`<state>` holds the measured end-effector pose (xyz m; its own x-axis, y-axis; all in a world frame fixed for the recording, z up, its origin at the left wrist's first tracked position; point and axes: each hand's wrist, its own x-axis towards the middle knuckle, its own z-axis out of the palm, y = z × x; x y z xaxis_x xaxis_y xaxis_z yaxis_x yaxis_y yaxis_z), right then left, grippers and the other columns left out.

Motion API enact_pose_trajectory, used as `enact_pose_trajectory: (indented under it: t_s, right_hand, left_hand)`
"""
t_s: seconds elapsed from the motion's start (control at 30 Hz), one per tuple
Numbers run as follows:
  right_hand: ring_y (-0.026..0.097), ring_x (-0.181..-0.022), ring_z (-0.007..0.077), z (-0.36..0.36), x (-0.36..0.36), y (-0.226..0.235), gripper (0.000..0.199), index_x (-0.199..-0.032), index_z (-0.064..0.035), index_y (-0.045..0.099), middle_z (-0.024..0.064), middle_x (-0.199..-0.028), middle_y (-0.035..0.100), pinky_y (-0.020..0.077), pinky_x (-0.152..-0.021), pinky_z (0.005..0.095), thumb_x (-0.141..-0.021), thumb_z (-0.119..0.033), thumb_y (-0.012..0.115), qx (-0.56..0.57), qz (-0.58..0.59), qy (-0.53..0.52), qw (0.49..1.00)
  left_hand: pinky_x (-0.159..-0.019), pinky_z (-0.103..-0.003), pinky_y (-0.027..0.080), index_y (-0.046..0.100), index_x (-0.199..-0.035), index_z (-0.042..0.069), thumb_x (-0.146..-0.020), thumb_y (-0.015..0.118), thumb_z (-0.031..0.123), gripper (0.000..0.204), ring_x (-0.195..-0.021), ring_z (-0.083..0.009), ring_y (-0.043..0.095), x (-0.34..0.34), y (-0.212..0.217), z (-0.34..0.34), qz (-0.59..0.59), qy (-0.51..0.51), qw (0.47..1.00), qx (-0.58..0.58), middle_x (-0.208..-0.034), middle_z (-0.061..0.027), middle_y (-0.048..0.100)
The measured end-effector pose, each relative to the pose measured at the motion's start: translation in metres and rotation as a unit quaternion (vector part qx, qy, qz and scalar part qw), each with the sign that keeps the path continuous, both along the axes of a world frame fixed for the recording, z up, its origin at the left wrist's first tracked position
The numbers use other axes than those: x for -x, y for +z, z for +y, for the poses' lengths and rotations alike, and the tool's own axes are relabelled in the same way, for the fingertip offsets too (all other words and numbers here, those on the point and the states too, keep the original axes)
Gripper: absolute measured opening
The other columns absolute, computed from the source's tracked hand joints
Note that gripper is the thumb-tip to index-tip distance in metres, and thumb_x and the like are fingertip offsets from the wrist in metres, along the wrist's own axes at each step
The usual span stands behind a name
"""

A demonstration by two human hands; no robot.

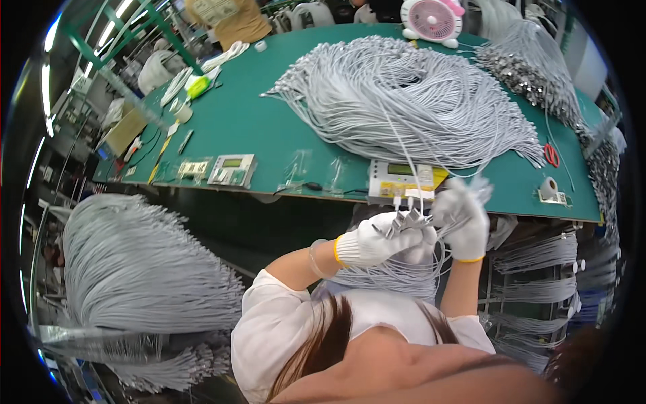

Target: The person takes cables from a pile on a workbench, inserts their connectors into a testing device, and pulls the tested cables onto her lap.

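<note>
Both our gloved hands, left (377, 244) and right (463, 219), grasp one bunch of grey cables (410, 221) just below the table (256, 114) edge; two testers (401, 180) (232, 170), one fan (432, 20).

Matt grey cables (410, 101) (metal-tipped)

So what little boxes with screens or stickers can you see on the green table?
Tester box: near table edge, just beyond the gloved hands; pale grey, greenish screen, yellow label.
Second tester box: further left on the near edge; grey, small green screen.
Small flat panel: left of that box; pale, dark squares.
Cardboard box: off the table's left end; plain brown.
</note>
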<state>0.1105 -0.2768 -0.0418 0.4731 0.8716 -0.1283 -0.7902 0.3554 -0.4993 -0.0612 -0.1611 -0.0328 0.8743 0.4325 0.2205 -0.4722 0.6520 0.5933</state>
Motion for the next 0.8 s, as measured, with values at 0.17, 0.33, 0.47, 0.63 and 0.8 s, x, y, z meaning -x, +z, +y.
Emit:
enact_pose_trajectory:
  t_s: [0.17,0.33,0.47,0.63,0.8]
  right_hand:
    - [0.034,-0.050,0.0082,-0.082,-0.108,-0.038,0.015,-0.089,-0.0074,0.044,-0.0033,-0.061,0.032,0.0322,-0.054,0.0238,-0.102,-0.013,0.038,-0.183,-0.086,-0.205,0.958]
    - [0.024,-0.047,0.0093,-0.254,-0.228,-0.171,0.019,-0.093,-0.0079,0.047,-0.0035,-0.064,0.025,0.0270,-0.048,0.0275,-0.102,-0.020,0.036,-0.265,-0.111,-0.254,0.923]
    - [0.046,-0.052,0.0166,-0.338,-0.243,-0.333,0.029,-0.112,-0.0065,0.063,0.0019,-0.071,0.048,0.0387,-0.046,0.0303,-0.095,-0.013,0.041,0.533,-0.220,-0.436,0.691]
    - [0.065,-0.088,0.0197,-0.375,-0.205,-0.439,0.039,-0.126,-0.0050,0.063,0.0060,-0.107,0.069,0.0520,-0.069,0.0383,-0.089,-0.013,0.052,0.401,0.126,-0.457,0.784]
    - [0.050,-0.086,0.0166,-0.367,-0.187,-0.309,0.044,-0.137,-0.0103,0.056,0.0035,-0.111,0.058,0.0421,-0.073,0.0310,-0.097,-0.025,0.045,0.385,0.090,-0.600,0.695]
  left_hand:
    - [-0.051,-0.026,0.038,0.057,-0.107,0.003,-0.106,0.039,0.029,0.031,-0.049,-0.0095,0.035,0.094,-0.029,0.087,0.070,0.204,0.976,0.029,-0.059,0.0038,0.035]
    - [-0.042,-0.022,0.027,0.053,-0.129,0.002,-0.106,0.039,0.027,0.036,-0.046,-0.0043,0.025,0.213,-0.043,0.132,-0.036,0.308,0.937,0.161,-0.057,0.0068,0.024]
    - [-0.040,-0.022,0.035,0.052,-0.122,-0.004,-0.103,0.039,0.018,0.031,-0.040,-0.0046,0.029,0.234,-0.081,0.124,-0.101,0.450,0.825,0.326,-0.054,0.0056,0.035]
    - [-0.079,-0.039,0.056,0.058,-0.113,0.002,-0.096,0.059,0.012,0.019,-0.068,-0.0171,0.063,0.227,-0.157,0.108,0.168,0.468,0.836,0.230,-0.077,-0.0042,0.063]
    - [-0.054,-0.020,0.048,0.059,-0.115,0.002,-0.099,0.059,0.019,0.023,-0.058,-0.0045,0.050,0.260,-0.138,0.101,0.250,0.412,0.852,0.202,-0.080,0.0022,0.057]
